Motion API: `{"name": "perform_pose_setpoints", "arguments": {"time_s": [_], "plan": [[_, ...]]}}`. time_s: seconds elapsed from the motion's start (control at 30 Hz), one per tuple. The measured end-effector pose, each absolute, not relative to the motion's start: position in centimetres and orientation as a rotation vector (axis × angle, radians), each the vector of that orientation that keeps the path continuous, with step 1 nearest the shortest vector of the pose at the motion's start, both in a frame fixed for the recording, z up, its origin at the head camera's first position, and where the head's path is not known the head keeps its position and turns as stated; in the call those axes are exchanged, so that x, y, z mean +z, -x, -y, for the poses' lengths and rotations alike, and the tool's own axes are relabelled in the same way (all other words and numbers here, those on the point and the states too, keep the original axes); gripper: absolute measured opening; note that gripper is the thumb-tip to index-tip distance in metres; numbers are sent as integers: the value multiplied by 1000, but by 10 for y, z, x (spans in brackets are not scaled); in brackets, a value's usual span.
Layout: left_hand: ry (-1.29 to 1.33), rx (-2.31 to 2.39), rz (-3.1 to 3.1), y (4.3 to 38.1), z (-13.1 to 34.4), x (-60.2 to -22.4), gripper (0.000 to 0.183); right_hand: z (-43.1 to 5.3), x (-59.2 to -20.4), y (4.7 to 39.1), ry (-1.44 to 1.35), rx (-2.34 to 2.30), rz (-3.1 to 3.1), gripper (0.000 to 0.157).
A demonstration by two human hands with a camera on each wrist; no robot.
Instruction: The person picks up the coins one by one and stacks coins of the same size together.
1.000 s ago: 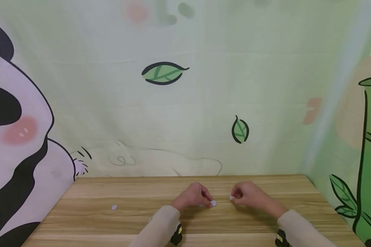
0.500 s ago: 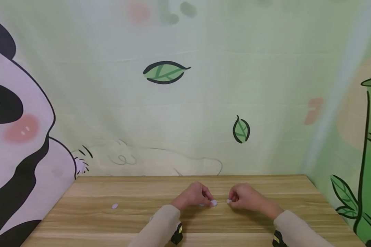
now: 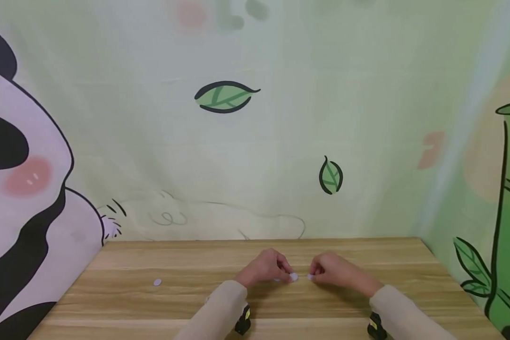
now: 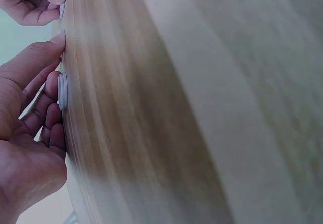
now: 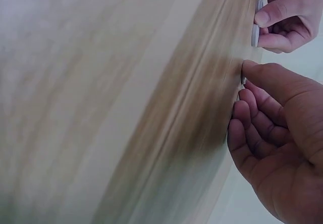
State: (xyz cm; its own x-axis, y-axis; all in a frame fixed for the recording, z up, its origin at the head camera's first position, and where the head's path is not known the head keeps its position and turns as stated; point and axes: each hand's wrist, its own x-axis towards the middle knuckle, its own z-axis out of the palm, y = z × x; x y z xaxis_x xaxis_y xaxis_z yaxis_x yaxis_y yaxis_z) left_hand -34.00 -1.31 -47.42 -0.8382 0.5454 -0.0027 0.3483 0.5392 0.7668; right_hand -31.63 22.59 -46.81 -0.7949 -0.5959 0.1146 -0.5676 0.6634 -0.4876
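Near the middle of the wooden table (image 3: 195, 302), my left hand (image 3: 268, 265) pinches a small white disc (image 3: 294, 277) flat at the tabletop between thumb and fingers. A second pale disc (image 4: 62, 90) lies beside its curled fingers in the left wrist view, mostly covered by the hand in the head view. Just to the right, my right hand (image 3: 333, 270) pinches another small white disc (image 3: 310, 277) by its edge, low over the wood. A narrow gap separates the two pinched discs. In the right wrist view, the thumb and fingers hide most of the right hand's disc (image 5: 244, 80).
One more white disc (image 3: 157, 282) lies alone on the left part of the table. Behind the table's back edge hangs a pale green backdrop (image 3: 255, 165) printed with a panda, leaves and bamboo. Both wrists wear small black devices under light sleeves (image 3: 221, 307).
My right hand has moved left and slightly nearer with its disc, narrowing the gap to the left hand's disc. The left hand stays in place, still pinching its disc.
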Motion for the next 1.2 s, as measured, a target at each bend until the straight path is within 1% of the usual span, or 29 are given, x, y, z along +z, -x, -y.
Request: {"name": "perform_pose_setpoints", "arguments": {"time_s": [0.23,0.53,0.8,1.03,1.2], "plan": [[-783,1172,-2529,343,12,-476,11,-226,-465,314,969,-841,-2786,11],[-775,1144,-2514,340,9,-474,13,-230,-470,314,978,-899,-2776,11],[-800,1147,-2500,341,6,-473,15,-230,-465,316,932,-851,-2782,11],[-814,1161,-2515,338,9,-476,21,-229,-466,317,964,-842,-2786,12],[-835,1203,-2591,335,20,-475,24,-227,-469,317,992,-865,-2792,13]]}}
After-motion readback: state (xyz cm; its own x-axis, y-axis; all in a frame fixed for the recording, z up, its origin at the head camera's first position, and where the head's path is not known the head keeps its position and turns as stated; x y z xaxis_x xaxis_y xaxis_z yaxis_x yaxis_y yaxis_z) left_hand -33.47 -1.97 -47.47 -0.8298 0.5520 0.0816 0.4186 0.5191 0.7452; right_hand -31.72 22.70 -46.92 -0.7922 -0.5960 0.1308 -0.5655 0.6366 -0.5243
